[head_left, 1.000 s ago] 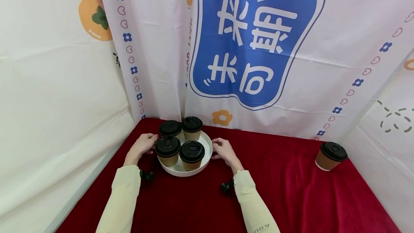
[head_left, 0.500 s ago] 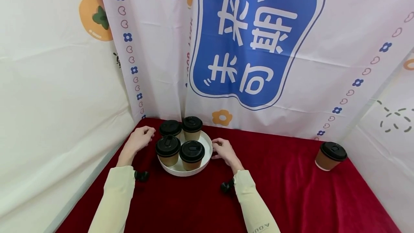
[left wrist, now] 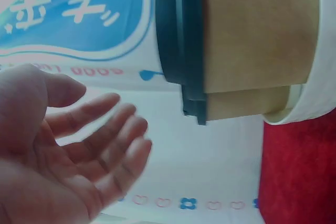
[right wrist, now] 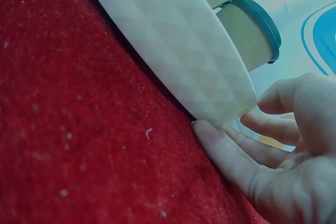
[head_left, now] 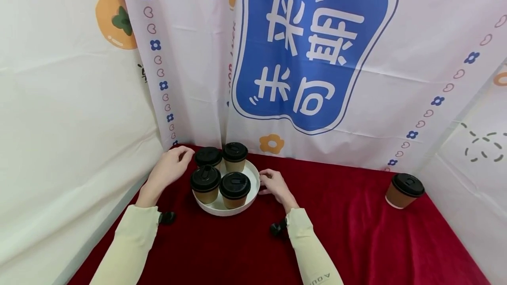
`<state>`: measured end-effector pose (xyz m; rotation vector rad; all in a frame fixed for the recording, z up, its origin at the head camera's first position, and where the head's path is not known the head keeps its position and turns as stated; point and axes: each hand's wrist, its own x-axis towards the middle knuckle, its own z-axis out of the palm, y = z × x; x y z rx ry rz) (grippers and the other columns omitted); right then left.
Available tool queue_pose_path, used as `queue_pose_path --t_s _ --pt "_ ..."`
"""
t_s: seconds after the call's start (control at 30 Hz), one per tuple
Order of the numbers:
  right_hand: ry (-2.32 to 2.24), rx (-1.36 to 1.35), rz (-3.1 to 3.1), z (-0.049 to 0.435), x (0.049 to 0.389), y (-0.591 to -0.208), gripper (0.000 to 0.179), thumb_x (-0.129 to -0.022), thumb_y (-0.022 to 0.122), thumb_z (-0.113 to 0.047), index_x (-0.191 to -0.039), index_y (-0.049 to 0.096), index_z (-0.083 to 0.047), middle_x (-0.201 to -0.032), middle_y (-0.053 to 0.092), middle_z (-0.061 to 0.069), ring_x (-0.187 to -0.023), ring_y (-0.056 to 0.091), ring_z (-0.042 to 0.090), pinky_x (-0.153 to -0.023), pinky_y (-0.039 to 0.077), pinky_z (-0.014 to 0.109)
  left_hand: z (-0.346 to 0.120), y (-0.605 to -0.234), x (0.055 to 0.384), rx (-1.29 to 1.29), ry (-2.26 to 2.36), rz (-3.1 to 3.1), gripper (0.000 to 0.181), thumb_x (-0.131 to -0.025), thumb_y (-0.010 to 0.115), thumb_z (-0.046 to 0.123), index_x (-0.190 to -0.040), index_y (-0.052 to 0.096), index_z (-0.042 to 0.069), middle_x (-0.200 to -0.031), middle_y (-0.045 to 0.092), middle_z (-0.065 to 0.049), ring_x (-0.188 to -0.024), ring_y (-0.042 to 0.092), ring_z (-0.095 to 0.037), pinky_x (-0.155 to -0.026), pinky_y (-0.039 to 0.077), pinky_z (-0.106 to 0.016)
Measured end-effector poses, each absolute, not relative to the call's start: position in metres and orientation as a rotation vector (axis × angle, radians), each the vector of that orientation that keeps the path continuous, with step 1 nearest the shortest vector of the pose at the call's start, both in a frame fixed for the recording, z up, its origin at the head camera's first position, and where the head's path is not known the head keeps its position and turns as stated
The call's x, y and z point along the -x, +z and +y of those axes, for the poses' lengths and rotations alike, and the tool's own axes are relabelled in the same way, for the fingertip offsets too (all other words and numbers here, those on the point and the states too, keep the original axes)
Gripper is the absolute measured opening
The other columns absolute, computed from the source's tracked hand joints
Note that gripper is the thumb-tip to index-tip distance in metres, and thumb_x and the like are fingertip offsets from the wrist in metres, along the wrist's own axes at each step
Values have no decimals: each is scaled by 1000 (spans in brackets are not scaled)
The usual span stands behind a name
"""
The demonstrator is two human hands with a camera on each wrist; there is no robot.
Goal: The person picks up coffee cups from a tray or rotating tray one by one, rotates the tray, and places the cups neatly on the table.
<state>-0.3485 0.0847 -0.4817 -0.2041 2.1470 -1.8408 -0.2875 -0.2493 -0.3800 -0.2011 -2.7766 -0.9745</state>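
Observation:
A round white tray (head_left: 254, 175) with a raised rim holds several brown paper cups with black lids, among them a front-right cup (head_left: 235, 190) and a back-left cup (head_left: 208, 156). My left hand (head_left: 168, 168) hovers left of the back-left cup, apart from it. In the left wrist view its loosely bent fingers hold nothing, and a lidded cup (left wrist: 257, 35) stands beyond them. My right hand (head_left: 274, 186) is at the tray's right side. The right wrist view shows thumb and fingers pinching the faceted tray wall (right wrist: 178, 51) between rim and base.
Far to the right on the red cloth (head_left: 336, 223) stands one more lidded paper cup (head_left: 404, 191). A printed white curtain (head_left: 198, 113) hangs close behind the tray, and a pale fabric wall (head_left: 79, 144) borders the table on the left.
My left hand has come off the tray's left side, moving left, then up and farther back beside the back-left cup. The right hand, tray and cups have stayed put.

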Motion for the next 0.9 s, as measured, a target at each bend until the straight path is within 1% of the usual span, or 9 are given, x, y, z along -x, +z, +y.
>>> queue_pose_path --t_s 0.07,0.1,0.23,0.37,0.47,0.73,0.9 --pt "-1843 202 2146 85 354 -488 36 -101 50 -12 -130 54 8 -119 62 27 -101 68 36 -79 59 50 -246 -377 283 248 -951 -2730 41 -104 42 38 -123 65 10 -125 65 -15 -114 59 -33 -99 45 -53" --pt "-1846 202 2147 85 356 -492 36 -101 50 -12 -130 54 7 -120 62 27 -100 68 36 -78 59 50 -244 -376 281 273 -943 -2708 40 -104 43 38 -121 66 10 -123 66 -13 -113 60 -32 -97 46 -52" --pt "-1864 185 2161 84 361 -503 35 -100 52 -16 -129 56 4 -119 63 25 -96 69 31 -74 60 45 -235 -373 272 416 -908 -2616 30 -103 49 32 -110 71 14 -110 71 -5 -99 64 -22 -88 51 -45" --pt "-1872 171 2183 83 361 -506 33 -100 54 -18 -127 59 2 -115 64 22 -90 69 24 -70 61 40 -227 -374 264 566 -871 -2571 21 -102 54 28 -102 72 17 -99 71 3 -85 60 -12 -78 52 -33" --pt "-1876 165 2192 83 361 -507 32 -100 53 -18 -125 60 1 -112 65 20 -87 69 20 -68 61 38 -222 -376 260 651 -850 -2561 18 -101 56 26 -101 72 17 -96 70 5 -80 57 -8 -73 51 -27" --pt "-1885 165 2189 84 363 -506 31 -100 52 -18 -123 60 1 -111 66 19 -84 70 18 -68 61 38 -206 -379 247 793 -879 -2605 13 -97 62 26 -100 72 18 -94 70 9 -80 58 -3 -72 51 -25" --pt "-1882 176 2175 85 363 -508 31 -100 51 -18 -123 60 2 -113 65 20 -84 70 18 -69 61 38 -198 -385 240 890 -850 -2684 9 -97 63 25 -95 71 21 -85 64 14 -74 53 0 -68 49 -21"
